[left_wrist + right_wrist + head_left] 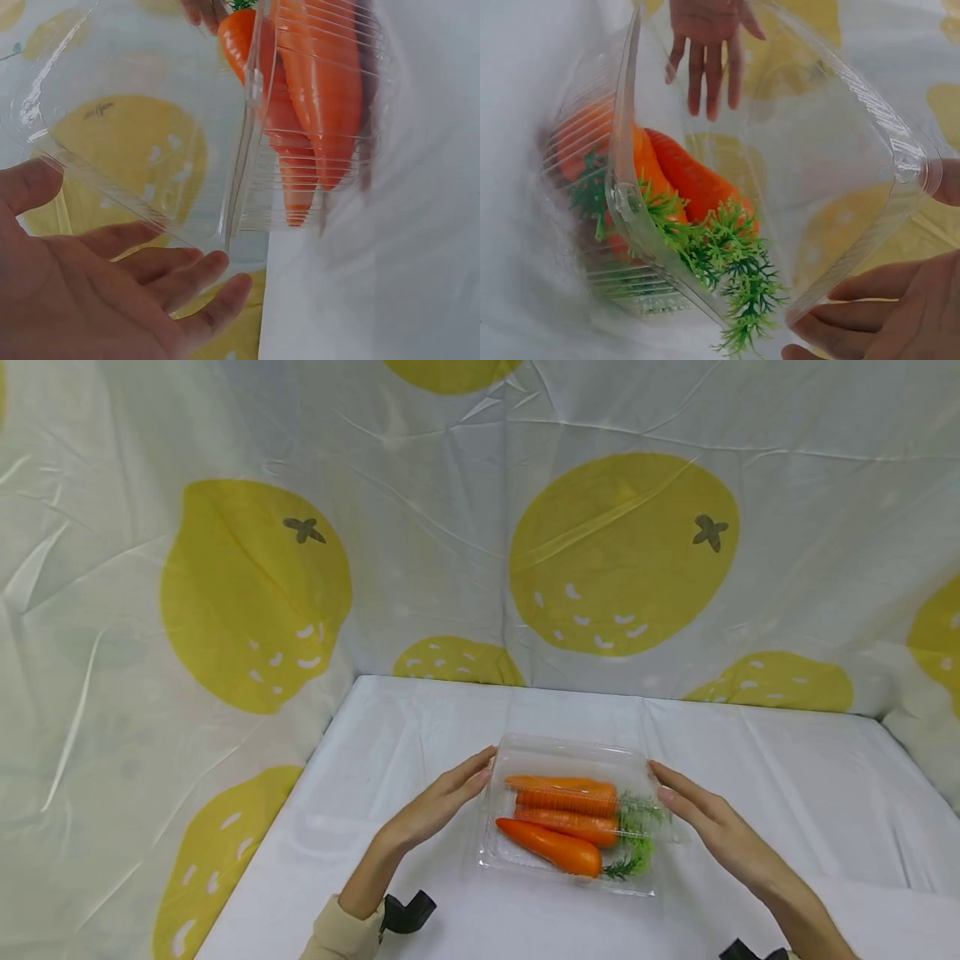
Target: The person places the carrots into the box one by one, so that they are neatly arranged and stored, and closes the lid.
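Observation:
A clear plastic clamshell box (491,862) lies on the white-covered table with several orange carrots (551,846) in it. Their green leafy tops (636,858) point right, and some leaves hang past the rim in the right wrist view. The box's transparent lid (573,752) stands tilted up over the carrots. My left hand (435,806) touches the lid's left side with fingers extended, its thumb (34,184) at a lid corner. At the opposite side my right hand (723,831) touches the lid with straight fingers (847,322), palm facing inward.
The white tablecloth (360,760) surrounds the box. Behind and to the left hangs a pale curtain (420,527) printed with large yellow lemons. Black wrist mounts (408,912) sit by both wrists.

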A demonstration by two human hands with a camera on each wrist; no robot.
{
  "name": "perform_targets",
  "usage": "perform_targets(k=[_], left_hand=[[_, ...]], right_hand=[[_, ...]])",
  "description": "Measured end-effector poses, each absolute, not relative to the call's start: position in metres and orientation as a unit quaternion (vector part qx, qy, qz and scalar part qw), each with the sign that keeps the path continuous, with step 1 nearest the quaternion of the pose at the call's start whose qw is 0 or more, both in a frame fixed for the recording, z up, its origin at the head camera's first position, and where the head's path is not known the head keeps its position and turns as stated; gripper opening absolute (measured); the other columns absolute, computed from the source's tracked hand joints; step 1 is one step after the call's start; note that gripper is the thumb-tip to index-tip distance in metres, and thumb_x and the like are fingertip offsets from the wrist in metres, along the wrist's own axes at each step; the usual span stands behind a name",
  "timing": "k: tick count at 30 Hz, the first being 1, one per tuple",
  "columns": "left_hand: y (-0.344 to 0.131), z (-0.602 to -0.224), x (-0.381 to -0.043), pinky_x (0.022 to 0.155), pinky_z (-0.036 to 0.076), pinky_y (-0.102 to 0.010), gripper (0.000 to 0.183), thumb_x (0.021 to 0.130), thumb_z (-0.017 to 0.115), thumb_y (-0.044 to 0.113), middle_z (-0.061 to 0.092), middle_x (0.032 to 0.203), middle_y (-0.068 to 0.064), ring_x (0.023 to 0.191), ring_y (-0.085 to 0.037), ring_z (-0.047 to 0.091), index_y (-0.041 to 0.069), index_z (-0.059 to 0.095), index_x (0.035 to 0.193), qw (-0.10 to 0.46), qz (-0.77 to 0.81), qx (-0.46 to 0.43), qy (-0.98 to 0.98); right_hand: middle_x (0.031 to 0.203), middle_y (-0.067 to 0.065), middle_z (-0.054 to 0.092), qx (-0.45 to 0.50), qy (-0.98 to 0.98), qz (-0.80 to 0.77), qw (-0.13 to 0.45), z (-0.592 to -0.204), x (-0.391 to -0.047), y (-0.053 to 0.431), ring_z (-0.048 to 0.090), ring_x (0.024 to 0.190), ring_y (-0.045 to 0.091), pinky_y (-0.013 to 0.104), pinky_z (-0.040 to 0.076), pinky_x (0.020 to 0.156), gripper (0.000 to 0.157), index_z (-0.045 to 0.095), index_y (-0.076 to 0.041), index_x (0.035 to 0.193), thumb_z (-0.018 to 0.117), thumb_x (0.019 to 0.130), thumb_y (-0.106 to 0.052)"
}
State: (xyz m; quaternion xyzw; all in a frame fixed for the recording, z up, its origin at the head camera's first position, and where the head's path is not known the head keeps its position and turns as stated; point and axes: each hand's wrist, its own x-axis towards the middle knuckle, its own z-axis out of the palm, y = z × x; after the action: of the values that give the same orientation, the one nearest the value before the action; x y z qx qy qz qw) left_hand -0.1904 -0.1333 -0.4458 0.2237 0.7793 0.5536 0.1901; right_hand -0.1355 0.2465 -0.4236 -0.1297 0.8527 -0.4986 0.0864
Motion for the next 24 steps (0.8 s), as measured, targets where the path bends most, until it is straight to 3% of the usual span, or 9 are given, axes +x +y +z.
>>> perform_targets(k=[3, 6, 8, 10, 12, 14, 16, 21, 24], left_hand=[[-0.135, -0.449, -0.189, 0.130, 0.016, -0.061, 0.065, 0.112, 0.039, 0.040, 0.015, 0.175, -0.008, 0.162, -0.033, 0.014, 0.010, 0.019, 0.166, 0.193, 0.552, 0.226, 0.779], [-0.136, -0.452, -0.187, 0.131, 0.014, -0.060, 0.065, 0.112, 0.038, 0.040, 0.011, 0.176, -0.007, 0.163, -0.030, 0.009, 0.012, 0.016, 0.167, 0.196, 0.547, 0.226, 0.782], [-0.137, -0.455, -0.186, 0.131, 0.012, -0.060, 0.066, 0.112, 0.038, 0.039, 0.008, 0.176, -0.007, 0.164, -0.029, 0.006, 0.012, 0.015, 0.167, 0.199, 0.546, 0.226, 0.782], [-0.138, -0.458, -0.185, 0.131, 0.011, -0.061, 0.066, 0.112, 0.039, 0.038, 0.005, 0.176, -0.008, 0.164, -0.030, 0.003, 0.012, 0.013, 0.167, 0.202, 0.544, 0.232, 0.781], [-0.140, -0.461, -0.184, 0.130, 0.010, -0.062, 0.066, 0.112, 0.039, 0.036, 0.002, 0.176, -0.008, 0.164, -0.031, 0.000, 0.012, 0.012, 0.167, 0.204, 0.544, 0.240, 0.777], [-0.141, -0.464, -0.184, 0.130, 0.009, -0.063, 0.066, 0.112, 0.040, 0.034, 0.000, 0.176, -0.007, 0.163, -0.032, -0.002, 0.012, 0.012, 0.167, 0.206, 0.545, 0.246, 0.775], [-0.142, -0.468, -0.183, 0.130, 0.009, -0.065, 0.065, 0.112, 0.040, 0.032, -0.001, 0.176, -0.007, 0.163, -0.033, -0.002, 0.012, 0.012, 0.167, 0.204, 0.543, 0.250, 0.775], [-0.142, -0.472, -0.181, 0.129, 0.010, -0.066, 0.065, 0.112, 0.042, 0.029, -0.002, 0.176, -0.009, 0.163, -0.034, -0.003, 0.013, 0.013, 0.167, 0.202, 0.539, 0.247, 0.779], [-0.141, -0.474, -0.179, 0.130, 0.010, -0.064, 0.065, 0.112, 0.041, 0.028, -0.001, 0.176, -0.011, 0.163, -0.034, -0.002, 0.013, 0.012, 0.168, 0.208, 0.544, 0.246, 0.775]], right_hand=[[0.169, 0.024, 0.027, -0.143, 0.853, -0.489, 0.110, -0.424, -0.136, 0.251, 0.021, 0.154, 0.053, 0.030, 0.038, 0.121, 0.058, 0.025, -0.008, 0.165, 0.039, 0.113, -0.030], [0.170, 0.021, 0.026, -0.152, 0.854, -0.484, 0.112, -0.427, -0.134, 0.252, 0.022, 0.155, 0.050, 0.001, 0.033, 0.099, 0.059, 0.023, -0.013, 0.166, 0.043, 0.113, -0.029], [0.170, 0.021, 0.026, -0.161, 0.856, -0.479, 0.106, -0.429, -0.132, 0.252, 0.024, 0.153, 0.052, 0.015, 0.043, 0.108, 0.060, 0.022, -0.014, 0.166, 0.045, 0.112, -0.026], [0.170, 0.022, 0.025, -0.168, 0.857, -0.476, 0.102, -0.432, -0.130, 0.252, 0.025, 0.152, 0.056, 0.044, 0.047, 0.116, 0.063, 0.021, -0.016, 0.167, 0.048, 0.111, -0.024], [0.171, 0.021, 0.023, -0.172, 0.856, -0.476, 0.102, -0.434, -0.128, 0.253, 0.023, 0.151, 0.059, 0.074, 0.037, 0.112, 0.066, 0.019, -0.019, 0.167, 0.051, 0.109, -0.021], [0.171, 0.021, 0.021, -0.177, 0.851, -0.483, 0.105, -0.437, -0.127, 0.253, 0.020, 0.151, 0.060, 0.087, 0.026, 0.104, 0.071, 0.018, -0.022, 0.167, 0.056, 0.107, -0.019], [0.173, 0.019, 0.019, -0.181, 0.849, -0.485, 0.107, -0.439, -0.124, 0.254, 0.016, 0.157, 0.048, 0.091, 0.020, 0.102, 0.077, 0.017, -0.025, 0.167, 0.060, 0.104, -0.017], [0.174, 0.013, 0.017, -0.196, 0.853, -0.476, 0.091, -0.447, -0.119, 0.256, 0.011, 0.148, -0.019, 0.091, 0.019, 0.100, 0.091, 0.017, -0.028, 0.167, 0.072, 0.096, -0.016], [0.174, 0.008, 0.019, -0.202, 0.858, -0.468, 0.072, -0.453, -0.118, 0.257, 0.013, 0.141, -0.029, 0.054, 0.025, 0.129, 0.095, 0.019, -0.028, 0.167, 0.077, 0.093, -0.017]])
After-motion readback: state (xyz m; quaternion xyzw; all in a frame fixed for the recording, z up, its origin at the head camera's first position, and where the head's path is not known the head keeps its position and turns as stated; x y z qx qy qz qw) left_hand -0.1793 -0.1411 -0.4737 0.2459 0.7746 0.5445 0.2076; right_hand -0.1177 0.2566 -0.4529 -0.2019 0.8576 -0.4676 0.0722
